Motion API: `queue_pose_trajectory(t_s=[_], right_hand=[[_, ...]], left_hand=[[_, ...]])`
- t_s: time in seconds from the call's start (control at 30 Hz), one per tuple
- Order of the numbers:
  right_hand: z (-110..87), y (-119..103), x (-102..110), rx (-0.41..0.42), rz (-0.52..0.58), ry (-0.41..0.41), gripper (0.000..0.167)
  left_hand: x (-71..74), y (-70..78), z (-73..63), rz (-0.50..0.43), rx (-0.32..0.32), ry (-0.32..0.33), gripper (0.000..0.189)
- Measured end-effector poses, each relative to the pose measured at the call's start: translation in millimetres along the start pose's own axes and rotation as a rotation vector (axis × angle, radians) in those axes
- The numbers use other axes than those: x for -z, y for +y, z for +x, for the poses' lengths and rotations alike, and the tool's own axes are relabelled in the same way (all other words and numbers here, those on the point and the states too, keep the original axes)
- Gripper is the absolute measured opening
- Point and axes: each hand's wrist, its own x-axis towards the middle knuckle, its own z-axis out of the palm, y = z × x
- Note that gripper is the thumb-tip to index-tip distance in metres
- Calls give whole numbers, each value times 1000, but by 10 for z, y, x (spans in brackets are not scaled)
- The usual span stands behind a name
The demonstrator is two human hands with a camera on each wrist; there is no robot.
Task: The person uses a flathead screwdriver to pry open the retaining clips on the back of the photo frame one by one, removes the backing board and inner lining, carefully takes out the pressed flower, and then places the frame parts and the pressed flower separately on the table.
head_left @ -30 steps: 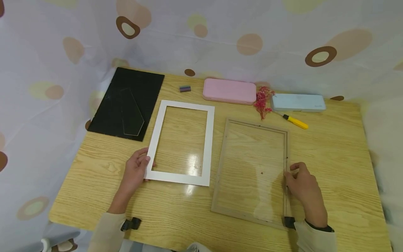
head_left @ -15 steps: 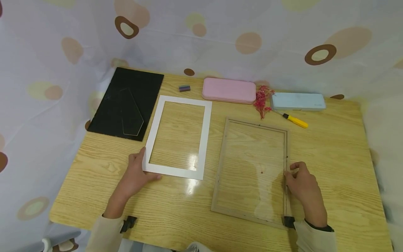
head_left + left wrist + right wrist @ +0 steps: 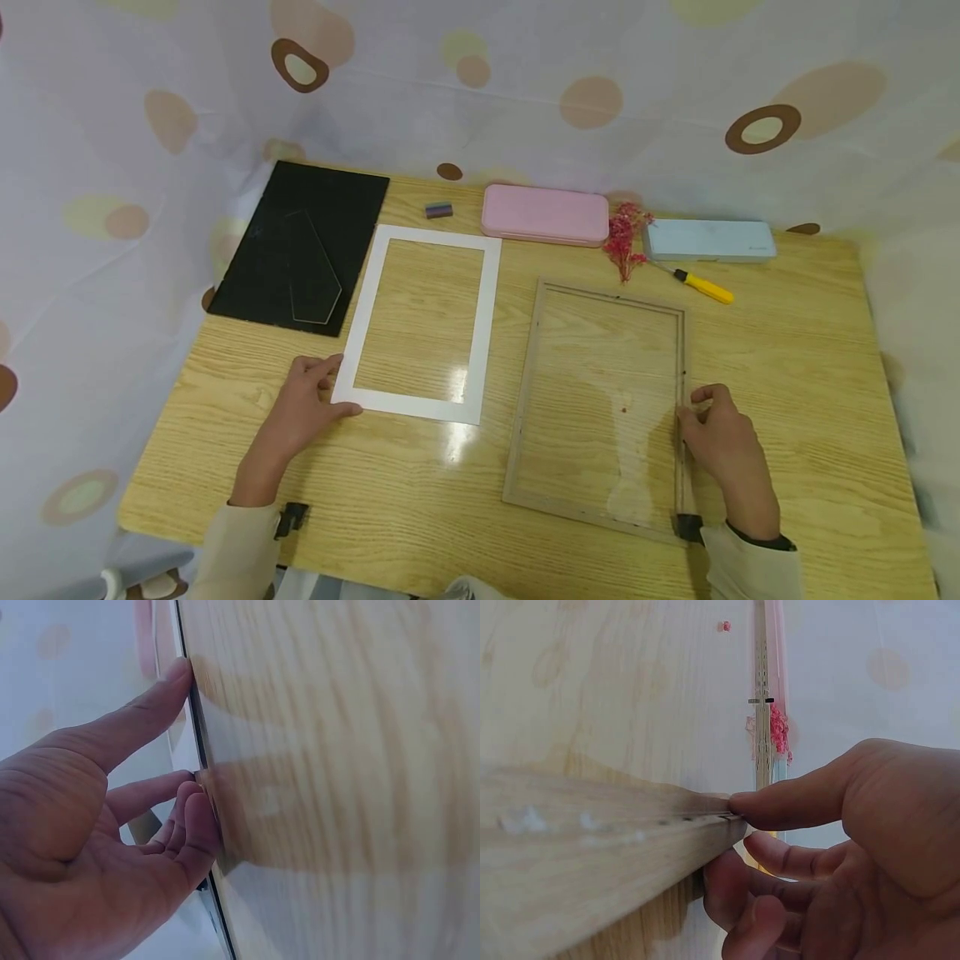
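Observation:
A white picture mat point(image 3: 416, 406) lies on the wooden table, left of the middle. At its lower left corner rests my left hand point(image 3: 292, 408), thumb by the bottom edge and fingertips by the left side. The left wrist view has the same hand point(image 3: 112, 825), thumb and fingers spread along a thin edge. To the right lies a wooden picture frame point(image 3: 521, 400) with a clear pane in it. My right hand point(image 3: 723, 442) pinches its right side. In the right wrist view the thumb is on top of the frame point(image 3: 607, 847), fingers curled against its outer side.
A black backing board point(image 3: 322, 242) lies at the back left. Along the back are a small dark block point(image 3: 438, 210), a pink case point(image 3: 545, 215), red dried flowers point(image 3: 624, 237) and a light blue case point(image 3: 708, 240). A yellow-handled screwdriver point(image 3: 705, 287) lies right of the flowers.
The white mat has moved up and left and now lies on the table near the black board. My left hand has loosened its grip on it. The right hand has stayed on the frame.

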Motion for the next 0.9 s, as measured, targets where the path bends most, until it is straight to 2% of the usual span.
queue_pose_trajectory(t_s=[0.47, 0.6, 0.67, 0.73, 0.8, 0.9], right_hand=[[21, 16, -9, -20, 9, -4, 46], [24, 22, -5, -15, 12, -4, 47], [26, 28, 0, -9, 11, -4, 48], [25, 33, 1, -5, 12, -4, 49], [23, 40, -2, 0, 15, -6, 50], [18, 48, -8, 7, 21, -10, 50]], left_hand=[[18, -7, -2, 14, -4, 5, 76], [5, 61, -17, 32, 22, -4, 81], [-10, 137, -47, 85, 21, 2, 84], [-45, 224, -87, 182, 7, 37, 87], [-105, 317, -130, 311, -27, 101, 88], [-257, 489, -166, 480, -120, 232, 83]])
